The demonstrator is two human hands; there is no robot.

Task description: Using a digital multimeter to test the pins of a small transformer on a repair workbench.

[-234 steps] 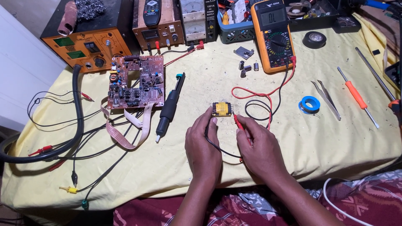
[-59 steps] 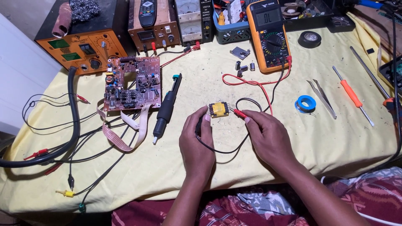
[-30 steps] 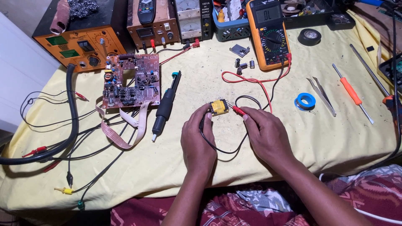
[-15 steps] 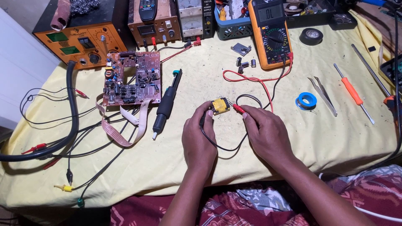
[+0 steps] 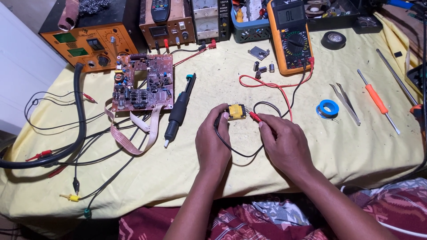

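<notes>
left hand pinches black probe at yellow transformer | right hand pinches red probe touching it

bright even light | soft shadows | sharp | slight edge distortion

Circuit board w/ ribbon cable, desoldering pump, blue solder spool, tweezers, orange screwdriver.

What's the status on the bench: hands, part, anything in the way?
Left hand presses black probe to yellow transformer. Right hand holds red probe against it. Soldering iron lies left, apart.
</notes>
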